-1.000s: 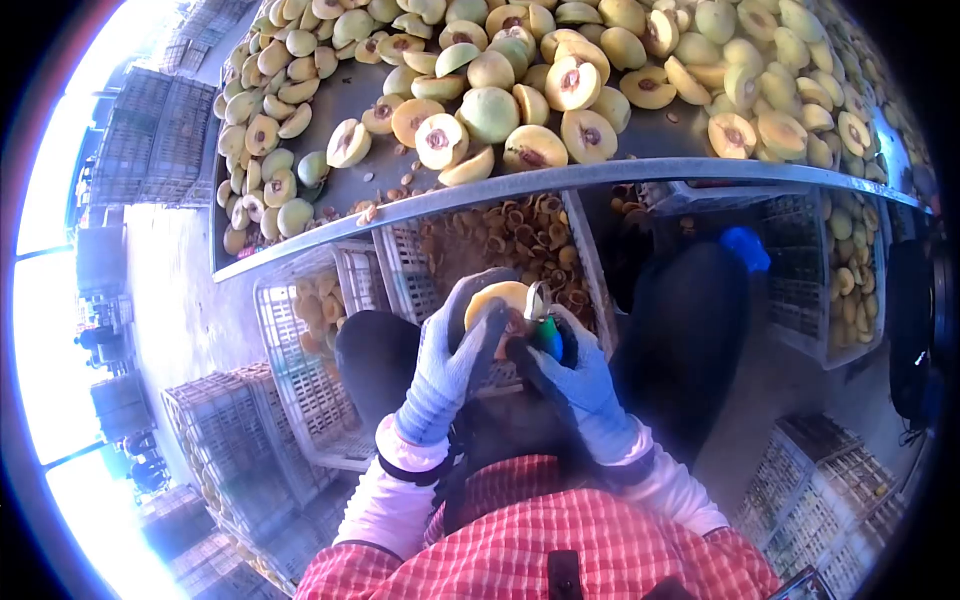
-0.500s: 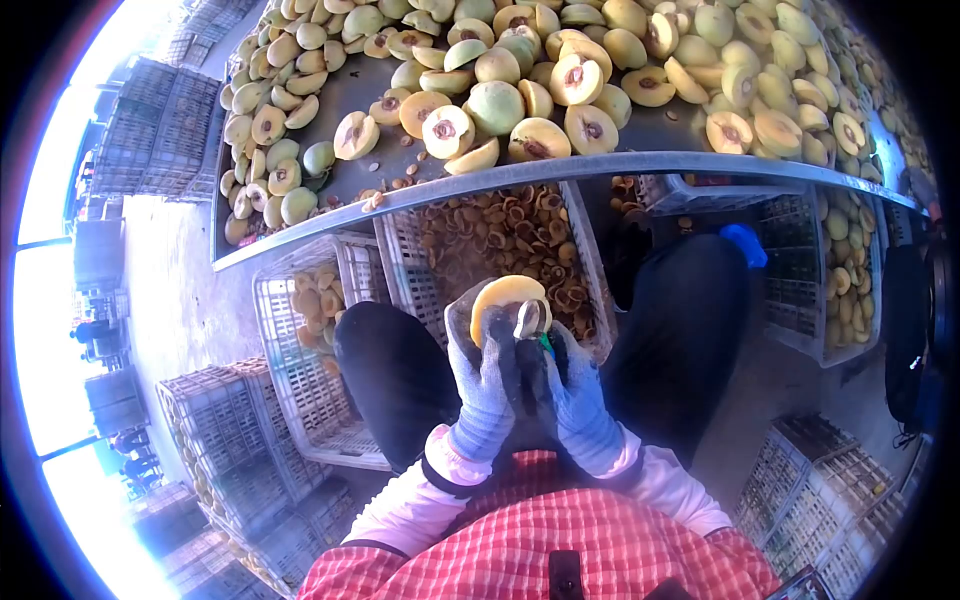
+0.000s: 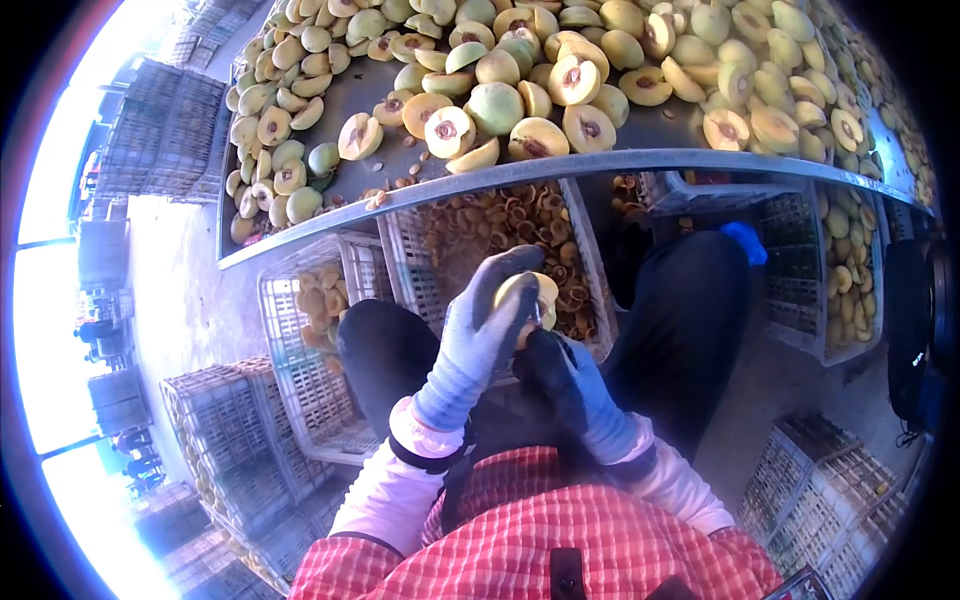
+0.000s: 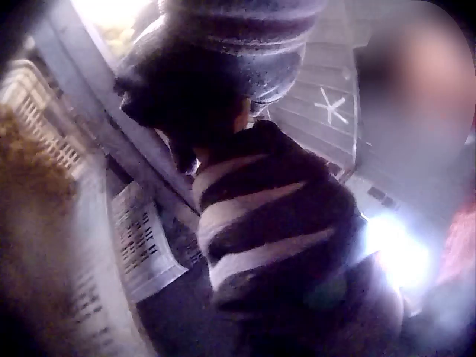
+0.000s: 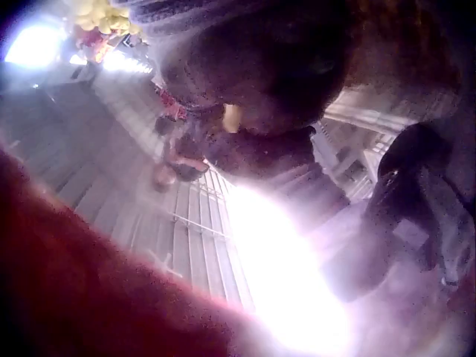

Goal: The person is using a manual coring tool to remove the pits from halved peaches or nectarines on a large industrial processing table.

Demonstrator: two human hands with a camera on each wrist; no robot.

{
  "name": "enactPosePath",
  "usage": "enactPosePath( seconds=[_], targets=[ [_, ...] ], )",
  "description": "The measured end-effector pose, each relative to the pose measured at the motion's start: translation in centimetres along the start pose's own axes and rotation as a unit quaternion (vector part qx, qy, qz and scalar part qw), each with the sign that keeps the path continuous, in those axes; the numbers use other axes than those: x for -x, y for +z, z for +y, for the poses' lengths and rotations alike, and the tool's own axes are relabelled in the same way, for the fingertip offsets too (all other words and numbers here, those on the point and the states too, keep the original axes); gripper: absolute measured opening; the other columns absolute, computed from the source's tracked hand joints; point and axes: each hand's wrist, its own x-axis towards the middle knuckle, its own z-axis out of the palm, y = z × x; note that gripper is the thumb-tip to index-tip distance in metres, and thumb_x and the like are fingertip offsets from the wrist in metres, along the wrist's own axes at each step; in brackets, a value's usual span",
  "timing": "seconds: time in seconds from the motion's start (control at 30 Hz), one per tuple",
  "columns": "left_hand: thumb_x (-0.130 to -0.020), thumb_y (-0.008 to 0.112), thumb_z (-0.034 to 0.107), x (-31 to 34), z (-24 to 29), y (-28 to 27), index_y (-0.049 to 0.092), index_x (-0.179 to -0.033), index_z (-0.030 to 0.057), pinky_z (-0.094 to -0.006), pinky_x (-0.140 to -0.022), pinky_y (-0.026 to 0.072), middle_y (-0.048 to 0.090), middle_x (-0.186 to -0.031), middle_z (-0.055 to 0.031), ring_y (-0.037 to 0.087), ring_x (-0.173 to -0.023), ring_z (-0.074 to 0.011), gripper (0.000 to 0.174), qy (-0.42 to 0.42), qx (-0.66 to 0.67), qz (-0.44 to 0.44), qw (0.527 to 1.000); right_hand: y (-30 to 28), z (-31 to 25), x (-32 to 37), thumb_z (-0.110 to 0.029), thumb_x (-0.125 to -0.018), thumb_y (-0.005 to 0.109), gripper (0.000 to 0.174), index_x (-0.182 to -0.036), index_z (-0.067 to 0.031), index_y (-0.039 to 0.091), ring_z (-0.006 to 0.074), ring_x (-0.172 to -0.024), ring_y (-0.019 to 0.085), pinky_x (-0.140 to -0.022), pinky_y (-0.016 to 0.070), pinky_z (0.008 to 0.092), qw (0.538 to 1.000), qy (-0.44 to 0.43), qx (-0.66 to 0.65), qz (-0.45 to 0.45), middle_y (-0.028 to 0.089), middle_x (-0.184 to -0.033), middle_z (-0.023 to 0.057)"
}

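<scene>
In the head view my left hand (image 3: 480, 325), in a grey-blue work glove with dark coated fingers, holds a yellow peach half (image 3: 546, 290) over a crate. My right hand (image 3: 575, 385), gloved the same way, is curled round the handle of a small pitting tool whose metal end (image 3: 537, 312) meets the fruit's cut side. The handle is hidden in the fist. Both hands come close together at the fruit. The right wrist view shows a dark glove (image 5: 253, 67) with a small yellow piece of the fruit (image 5: 232, 117) showing beneath it.
A metal-edged table (image 3: 420, 197) in front bears a heap of peach halves. Below the hands stands a crate (image 3: 402, 262) of brown pits and scraps. At the left is a crate (image 3: 285, 340) with some peach halves; another crate (image 3: 838, 352) of fruit stands right.
The fruit has turned and tipped in my left hand, which has shifted slightly right and up. The tool's ring and green handle, visible earlier, are now mostly covered by the right hand.
</scene>
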Motion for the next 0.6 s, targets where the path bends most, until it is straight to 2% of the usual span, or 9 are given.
enactPosePath(
  seconds=[0.1, 0.17, 0.23, 0.27, 0.33, 0.4, 0.43, 0.47, 0.6],
  targets=[
    [-0.092, 0.057, 0.019, -0.3, -0.6, -0.4, 0.056, -0.12, -0.0007, -0.031, -0.077, 0.0516, 0.066, -0.1, -0.0096, 0.065, -0.087, -0.0196, 0.034, 0.214, -0.225, -0.013, 0.95, -0.8, 0.5, 0.5, -0.053, -0.097, 0.041, 0.049, -0.092, -0.007, 0.057, 0.0093, -0.047, 0.044, -0.041, 0.0349, 0.0229, 0.956, 0.099, -0.236, -0.146, 0.05, -0.065, 0.0009],
    [-0.087, 0.062, 0.014, -0.6, -0.1, -0.8, 0.056, -0.119, 0.0007, -0.0325, -0.079, 0.0516, 0.065, -0.104, -0.0135, 0.066, -0.093, -0.0231, 0.035, 0.257, -0.27, -0.064, 0.926, -1.0, 1.8, 0.4, -0.058, -0.095, 0.039, 0.053, -0.089, -0.0079, 0.056, 0.0093, -0.043, 0.04, -0.037, 0.0336, 0.0223, 0.806, 0.19, -0.494, -0.264, 0.046, -0.06, 0.0011],
    [-0.089, 0.061, 0.017, -0.8, -0.4, -0.8, 0.056, -0.119, 0.0016, -0.0309, -0.082, 0.0508, 0.065, -0.103, -0.0126, 0.066, -0.093, -0.0219, 0.034, 0.269, -0.264, -0.092, 0.922, -1.1, 2.0, 0.5, -0.058, -0.095, 0.038, 0.052, -0.087, -0.0095, 0.054, 0.01, -0.045, 0.041, -0.04, 0.0345, 0.0241, 0.758, 0.198, -0.547, -0.294, 0.045, -0.06, 0.0007],
    [-0.091, 0.059, 0.023, -0.5, -1.0, -0.4, 0.056, -0.119, 0.0011, -0.0302, -0.08, 0.0504, 0.065, -0.102, -0.0115, 0.065, -0.09, -0.0209, 0.036, 0.186, -0.141, -0.089, 0.968, -1.1, 1.9, 0.5, -0.059, -0.095, 0.038, 0.051, -0.086, -0.0102, 0.053, 0.0103, -0.046, 0.041, -0.042, 0.035, 0.0251, 0.732, 0.203, -0.571, -0.31, 0.044, -0.059, 0.0005],
    [-0.094, 0.055, 0.033, 0.5, -2.0, 0.7, 0.056, -0.119, 0.0001, -0.0289, -0.078, 0.0496, 0.065, -0.1, -0.0093, 0.063, -0.085, -0.0187, 0.042, 0.011, 0.111, -0.078, 0.991, -1.0, 2.5, 0.5, -0.06, -0.093, 0.039, 0.052, -0.086, -0.0104, 0.05, 0.0102, -0.043, 0.039, -0.04, 0.0334, 0.0242, 0.732, 0.189, -0.572, -0.319, 0.042, -0.058, 0.0004],
    [-0.097, 0.047, 0.04, 1.0, -3.0, 1.5, 0.055, -0.119, 0.0011, -0.0285, -0.082, 0.0483, 0.063, -0.1, -0.0087, 0.06, -0.088, -0.0173, 0.045, 0.007, 0.156, -0.032, 0.987, -1.1, 3.3, 0.2, -0.061, -0.092, 0.04, 0.052, -0.085, -0.0107, 0.049, 0.0105, -0.041, 0.038, -0.038, 0.0324, 0.0247, 0.733, 0.175, -0.566, -0.334, 0.041, -0.056, 0.0002],
    [-0.098, 0.045, 0.038, 1.0, -4.5, 1.5, 0.056, -0.119, 0.0011, -0.0279, -0.082, 0.0485, 0.063, -0.101, -0.0084, 0.06, -0.09, -0.0158, 0.044, -0.01, 0.218, -0.004, 0.976, -0.9, 2.4, 0.7, -0.063, -0.092, 0.04, 0.053, -0.081, -0.0111, 0.046, 0.0111, -0.039, 0.036, -0.037, 0.0315, 0.0253, 0.796, 0.163, -0.504, -0.292, 0.04, -0.055, 0.0],
    [-0.1, 0.042, 0.037, 1.0, -5.4, 1.6, 0.056, -0.119, 0.0011, -0.0272, -0.083, 0.0486, 0.062, -0.102, -0.0081, 0.059, -0.092, -0.0144, 0.043, -0.025, 0.279, 0.025, 0.96, -1.2, 2.2, 0.4, -0.061, -0.093, 0.04, 0.053, -0.082, -0.0103, 0.047, 0.0109, -0.04, 0.037, -0.037, 0.0322, 0.0246, 0.791, 0.149, -0.516, -0.295, 0.041, -0.056, 0.0006],
    [-0.101, 0.035, 0.038, 2.8, -3.6, -1.1, 0.055, -0.119, -0.0005, -0.0304, -0.087, 0.0476, 0.06, -0.105, -0.0106, 0.058, -0.097, -0.0163, 0.047, 0.047, 0.13, 0.128, 0.982, -2.0, 3.4, -0.2, -0.06, -0.093, 0.04, 0.052, -0.087, -0.0096, 0.052, 0.0112, -0.044, 0.04, -0.039, 0.0339, 0.0243, 0.799, 0.173, -0.515, -0.259, 0.045, -0.061, 0.0022]
  ],
)
